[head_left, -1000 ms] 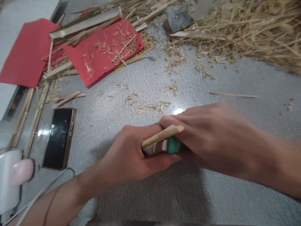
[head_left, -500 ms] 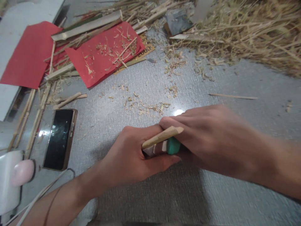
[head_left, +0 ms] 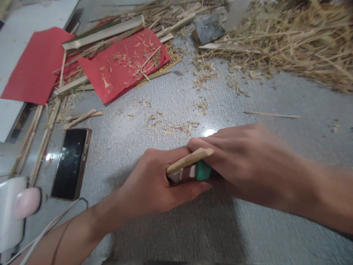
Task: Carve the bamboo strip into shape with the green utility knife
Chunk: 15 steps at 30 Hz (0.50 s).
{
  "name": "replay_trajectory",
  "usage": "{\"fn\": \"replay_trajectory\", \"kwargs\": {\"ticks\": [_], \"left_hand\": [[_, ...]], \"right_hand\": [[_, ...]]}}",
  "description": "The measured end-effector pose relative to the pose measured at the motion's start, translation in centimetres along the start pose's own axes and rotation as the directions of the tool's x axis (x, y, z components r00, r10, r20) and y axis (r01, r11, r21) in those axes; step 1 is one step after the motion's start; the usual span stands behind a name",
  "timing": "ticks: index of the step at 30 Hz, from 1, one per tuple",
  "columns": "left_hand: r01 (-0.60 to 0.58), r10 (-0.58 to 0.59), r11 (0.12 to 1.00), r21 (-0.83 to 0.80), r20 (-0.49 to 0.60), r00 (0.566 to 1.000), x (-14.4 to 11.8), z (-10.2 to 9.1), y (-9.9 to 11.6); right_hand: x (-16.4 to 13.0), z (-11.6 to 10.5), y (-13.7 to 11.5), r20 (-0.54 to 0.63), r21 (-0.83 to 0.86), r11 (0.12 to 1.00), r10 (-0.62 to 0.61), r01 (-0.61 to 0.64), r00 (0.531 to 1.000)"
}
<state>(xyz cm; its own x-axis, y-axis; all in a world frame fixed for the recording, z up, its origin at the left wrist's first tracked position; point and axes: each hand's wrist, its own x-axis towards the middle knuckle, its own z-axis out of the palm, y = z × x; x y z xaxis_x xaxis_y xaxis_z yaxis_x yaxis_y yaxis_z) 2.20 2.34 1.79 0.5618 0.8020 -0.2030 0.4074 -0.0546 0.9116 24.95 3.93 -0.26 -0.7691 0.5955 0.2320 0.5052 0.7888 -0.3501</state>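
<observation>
Near the middle, my left hand is closed round a pale whittled stick, whose blunt tip points up to the right. Under the stick, between thumb and fingers, shows a block-like piece in white and brown with a green end. I cannot tell what this piece is. My right hand presses against my left fingers with its own fingers curled. What it grips is hidden beneath it, though the green end touches its inner side. Both hands are low over the grey table.
Shavings lie beyond the hands, and a thin stick lies to the right. A phone, a white charger and a cable are left. Further back are red envelopes, split stalks and a straw heap.
The view has shifted very slightly. Both hands keep the same hold on the stick and the green-ended piece, with hardly any visible movement.
</observation>
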Motion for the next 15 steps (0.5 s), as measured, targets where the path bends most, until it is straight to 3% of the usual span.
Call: {"fn": "replay_trajectory", "kwargs": {"ticks": [5, 9, 15], "left_hand": [[-0.004, 0.005, 1.0, 0.013, -0.08, 0.997, -0.23, 0.23, -0.62], [0.03, -0.029, 0.999, 0.018, -0.067, 0.997, -0.09, 0.1, -0.4], [-0.013, 0.014, 1.0, 0.008, -0.075, 0.997, 0.13, 0.04, -0.27]], "right_hand": [[-0.35, 0.44, -0.64, -0.061, -0.049, 0.995, 0.081, -0.084, 0.995], [-0.48, 0.52, -0.88, -0.062, -0.057, 0.993, 0.102, -0.106, 0.993], [-0.4, 0.52, -0.82, -0.067, -0.045, 0.994, 0.097, -0.1, 0.993]]}}
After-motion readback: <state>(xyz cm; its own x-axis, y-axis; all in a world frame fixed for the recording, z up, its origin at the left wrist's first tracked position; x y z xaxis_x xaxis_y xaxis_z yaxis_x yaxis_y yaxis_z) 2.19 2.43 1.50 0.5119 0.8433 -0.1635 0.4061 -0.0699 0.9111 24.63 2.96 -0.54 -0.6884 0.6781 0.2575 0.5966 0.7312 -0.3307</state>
